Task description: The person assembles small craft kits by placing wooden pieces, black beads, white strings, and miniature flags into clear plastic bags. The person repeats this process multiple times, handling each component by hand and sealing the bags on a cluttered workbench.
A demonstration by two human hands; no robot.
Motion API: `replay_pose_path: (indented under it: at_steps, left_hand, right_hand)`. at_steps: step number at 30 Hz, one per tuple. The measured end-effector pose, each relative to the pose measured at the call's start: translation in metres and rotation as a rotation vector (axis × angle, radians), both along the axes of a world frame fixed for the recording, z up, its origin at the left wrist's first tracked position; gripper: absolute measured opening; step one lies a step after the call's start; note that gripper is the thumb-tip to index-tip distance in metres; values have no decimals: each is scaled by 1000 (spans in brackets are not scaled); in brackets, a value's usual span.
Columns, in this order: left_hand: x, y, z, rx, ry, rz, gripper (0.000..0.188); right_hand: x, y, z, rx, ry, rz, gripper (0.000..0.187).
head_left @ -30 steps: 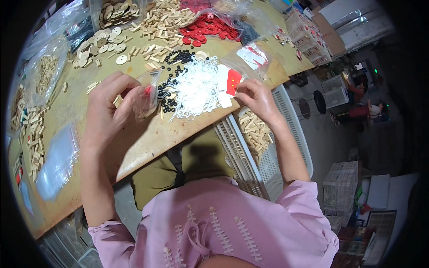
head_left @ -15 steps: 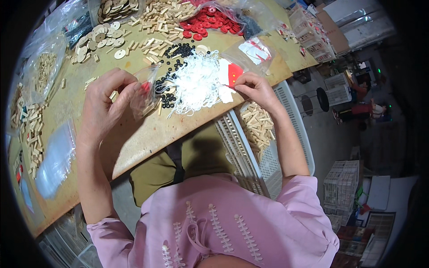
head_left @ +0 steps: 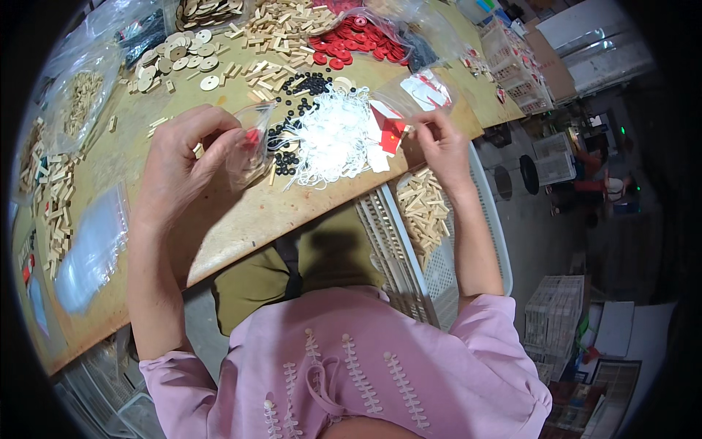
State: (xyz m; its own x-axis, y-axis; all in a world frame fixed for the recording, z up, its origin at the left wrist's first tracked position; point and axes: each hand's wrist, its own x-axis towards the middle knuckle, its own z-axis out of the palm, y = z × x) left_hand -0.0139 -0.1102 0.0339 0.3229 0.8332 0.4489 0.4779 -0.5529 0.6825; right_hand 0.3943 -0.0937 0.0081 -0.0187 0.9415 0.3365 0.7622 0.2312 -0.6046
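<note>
My left hand (head_left: 189, 161) pinches the top of a small clear plastic bag (head_left: 252, 155) at the left of the work pile. Something red and some pale pieces show through the bag's film. Over the table's front edge, my right hand (head_left: 444, 152) is closed, thumb and forefinger together at the edge of a small red paper flag (head_left: 390, 137) with yellow marks. That flag is tilted above white paper pieces. Between my hands lies a heap of white string (head_left: 329, 139), with black beads (head_left: 284, 164) along its left side.
Wooden sticks (head_left: 281, 36), wooden discs (head_left: 175, 55) and red discs (head_left: 358, 40) are heaped at the back. Flat clear bags (head_left: 93, 245) lie at the left. Below the table's right edge stands a plastic crate (head_left: 499, 241) holding wooden sticks.
My right hand has shifted right and slightly up, and the red flag has moved right and tilted. My left hand keeps its hold on the bag. The whole view has shifted slightly.
</note>
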Motion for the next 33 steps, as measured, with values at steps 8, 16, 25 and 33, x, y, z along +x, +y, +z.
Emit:
replay_pose_path:
  at_steps: [8,16,25,33]
  left_hand:
    - [-2,-2,-1,56,-32,-55,6]
    - [3,-3,2,182,-51,-187,10]
    - [5,-1,0,216,-63,-305,11]
    - [1,-3,1,248,-86,-264,12]
  right_hand:
    - [-53,-13,56,-88,611,233,10]
    - [-105,-29,81,-130,726,572,27]
    - [-133,10,81,172,350,702,26]
    - [-129,27,80,118,334,856,28]
